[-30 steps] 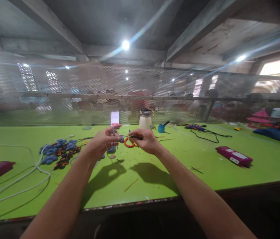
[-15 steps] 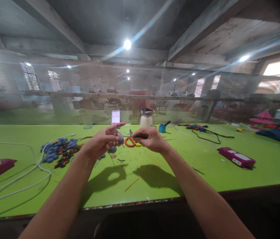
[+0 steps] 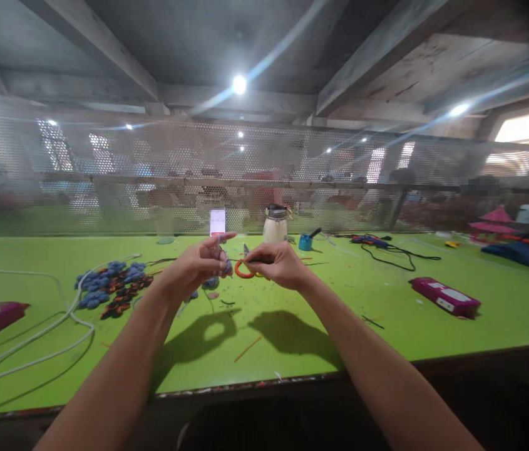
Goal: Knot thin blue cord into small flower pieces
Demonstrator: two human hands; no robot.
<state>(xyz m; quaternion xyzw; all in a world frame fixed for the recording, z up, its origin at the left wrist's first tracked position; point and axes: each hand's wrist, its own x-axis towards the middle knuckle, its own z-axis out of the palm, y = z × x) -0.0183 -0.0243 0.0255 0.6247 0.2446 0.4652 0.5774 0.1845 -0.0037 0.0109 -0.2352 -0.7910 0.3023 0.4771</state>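
Observation:
My left hand [image 3: 201, 262] pinches a small blue crochet piece [image 3: 228, 268], with its index finger stretched out and blue yarn [image 3: 218, 239] running over it. Just to the right, my right hand [image 3: 277, 264] is closed in a pinch on a thin tool, seemingly a crochet hook, mostly hidden by the fingers. Its tip points toward the blue piece. Scissors [image 3: 243, 270] with red and yellow handles lie behind the right hand, partly covered. Beneath the left hand rests a ball of blue yarn [image 3: 211, 283].
Blue and dark-orange crocheted pieces [image 3: 112, 285] are heaped at left beside a white cable [image 3: 74, 307]. A phone [image 3: 218, 222], a bottle [image 3: 275, 225] and a blue pot [image 3: 306, 242] stand at the back. A magenta power strip [image 3: 445, 297] lies right.
My right hand has shifted slightly left, closer to the blue piece in my left hand. The left hand holds nearly the same pose.

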